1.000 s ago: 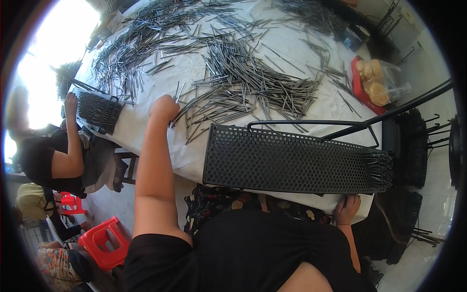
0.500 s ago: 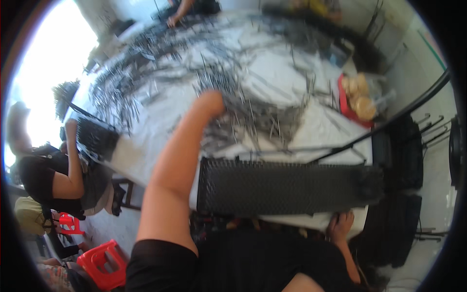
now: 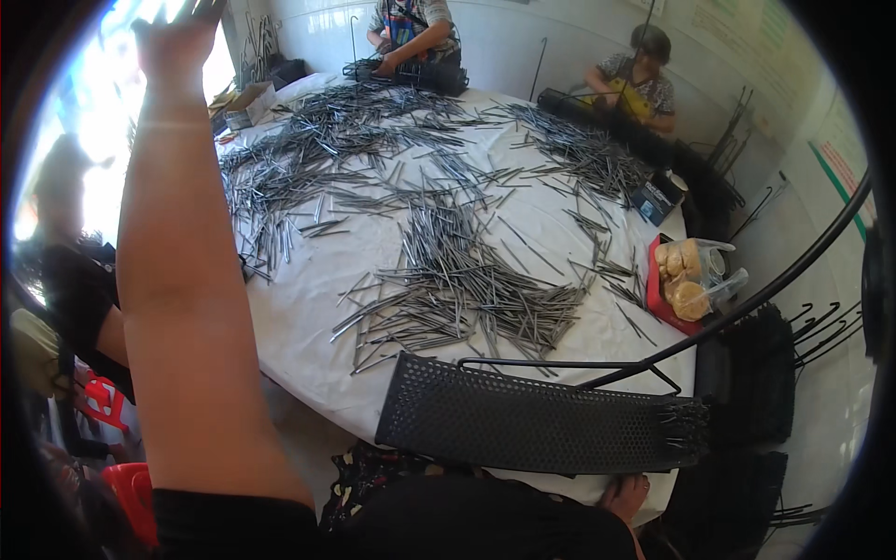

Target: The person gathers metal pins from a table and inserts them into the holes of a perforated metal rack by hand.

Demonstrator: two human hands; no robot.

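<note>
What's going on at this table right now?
A person sits at a white-covered table strewn with thin metal rods. Their left hand is raised high in the air, empty. Their right hand grips the table edge beneath a black perforated metal tray. Other people work with rods at the far side and at the left.

Perforated tray on near edge of table, rod pile just behind tray, food containers right of pile, more rods spread behind it, two people seated at far side, left hand raised at left.
</note>
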